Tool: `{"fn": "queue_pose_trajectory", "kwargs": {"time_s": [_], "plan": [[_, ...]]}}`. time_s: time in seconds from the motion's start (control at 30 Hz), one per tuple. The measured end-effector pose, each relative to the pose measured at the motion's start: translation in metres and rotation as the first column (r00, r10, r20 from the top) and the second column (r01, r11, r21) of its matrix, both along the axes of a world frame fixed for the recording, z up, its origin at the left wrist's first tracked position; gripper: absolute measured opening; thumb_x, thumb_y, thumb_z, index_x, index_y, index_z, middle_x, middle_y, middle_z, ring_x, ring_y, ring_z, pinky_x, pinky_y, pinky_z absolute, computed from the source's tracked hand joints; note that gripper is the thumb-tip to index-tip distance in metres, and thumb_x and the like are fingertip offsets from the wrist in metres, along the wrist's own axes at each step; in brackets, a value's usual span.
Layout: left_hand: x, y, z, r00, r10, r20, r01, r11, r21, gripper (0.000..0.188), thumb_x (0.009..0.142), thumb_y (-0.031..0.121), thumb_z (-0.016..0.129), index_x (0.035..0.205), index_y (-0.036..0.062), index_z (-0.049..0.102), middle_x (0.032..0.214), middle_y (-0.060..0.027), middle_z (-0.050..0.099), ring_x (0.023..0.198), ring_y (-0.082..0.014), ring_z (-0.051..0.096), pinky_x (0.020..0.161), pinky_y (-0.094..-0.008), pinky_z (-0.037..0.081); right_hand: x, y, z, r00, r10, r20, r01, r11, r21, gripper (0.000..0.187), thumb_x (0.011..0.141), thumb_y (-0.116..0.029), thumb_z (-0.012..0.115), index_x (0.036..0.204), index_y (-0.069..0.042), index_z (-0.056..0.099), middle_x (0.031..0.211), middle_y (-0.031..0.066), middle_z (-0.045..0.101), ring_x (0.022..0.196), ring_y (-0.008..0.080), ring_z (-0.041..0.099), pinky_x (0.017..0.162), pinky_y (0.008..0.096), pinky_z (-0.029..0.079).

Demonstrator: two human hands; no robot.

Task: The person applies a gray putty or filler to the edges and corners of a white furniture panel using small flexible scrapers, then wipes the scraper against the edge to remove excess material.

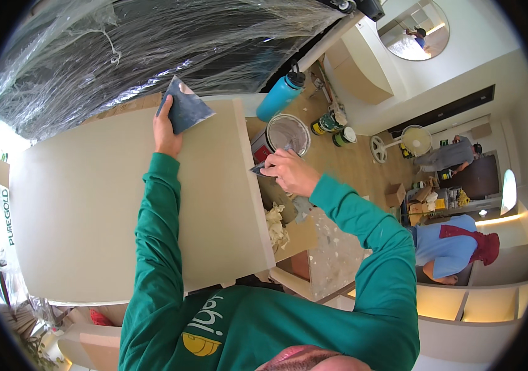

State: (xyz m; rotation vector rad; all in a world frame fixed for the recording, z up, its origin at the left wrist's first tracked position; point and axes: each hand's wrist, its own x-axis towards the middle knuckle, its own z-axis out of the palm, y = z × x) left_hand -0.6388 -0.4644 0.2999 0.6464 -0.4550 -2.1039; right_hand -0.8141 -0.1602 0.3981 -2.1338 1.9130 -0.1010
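My left hand (167, 136) grips the edge of a flat, blue-grey square plate (190, 112) with pale smears on it, above the far part of a large beige panel (91, 204). Beyond the panel's right edge, my right hand (293, 174) is closed around a putty knife (256, 168) with a dark blade. The blade sits close to that edge; whether it touches cannot be made out. Just past my right hand stands an open bucket (306, 132) with greyish paste inside. A blue bottle (279, 98) with a black lid stands behind the bucket.
Clear plastic sheeting (152, 49) covers the far side. Crumpled paper (275, 226) lies right of the panel. Paint cans (345, 136) and a white fan (416, 140) stand on the floor. One person (446, 241) in blue and another (455, 154) in grey are at the right.
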Motion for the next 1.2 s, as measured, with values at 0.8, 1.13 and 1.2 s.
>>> {"fn": "queue_pose_trajectory", "kwargs": {"time_s": [0.8, 1.13, 1.2], "plan": [[0.03, 0.272, 0.145, 0.961, -0.233, 0.15, 0.211, 0.966, 0.147, 0.021, 0.104, 0.025, 0.064, 0.112, 0.0058, 0.068, 0.1, -0.0063, 0.075, 0.084, -0.015, 0.074, 0.068, -0.0277, 0.061, -0.003, 0.103, -0.063, 0.846, 0.036, 0.533, 0.381, 0.659, -0.649, 0.053, 0.081, 0.006, 0.065, 0.133, -0.002, 0.067, 0.122, 0.0128, 0.06, 0.106, 0.0331, 0.056, 0.095, 0.0418, 0.05], [0.131, 0.312, 0.117, 0.976, 0.185, -0.114, -0.15, 0.952, 0.267, 0.018, 0.104, 0.016, 0.062, 0.112, 0.0016, 0.071, 0.103, -0.0104, 0.076, 0.091, -0.0156, 0.074, 0.071, -0.0245, 0.063, 0.067, 0.133, -0.151, 0.204, 0.033, 0.978, 0.822, 0.537, -0.189, 0.033, 0.092, 0.002, 0.067, 0.125, 0.001, 0.071, 0.097, 0.0109, 0.059, 0.085, 0.0246, 0.059, 0.072, 0.0339, 0.051], [0.137, 0.318, 0.127, 0.97, 0.227, -0.09, -0.198, 0.946, 0.259, 0.017, 0.103, 0.015, 0.063, 0.11, 0.001, 0.071, 0.103, -0.0107, 0.077, 0.09, -0.0164, 0.075, 0.07, -0.0252, 0.063, 0.071, 0.134, -0.16, 0.203, 0.045, 0.978, 0.819, 0.539, -0.195, 0.036, 0.09, 0.004, 0.067, 0.126, 0.0, 0.071, 0.096, 0.0106, 0.058, 0.084, 0.0242, 0.059, 0.072, 0.0335, 0.051]]}}
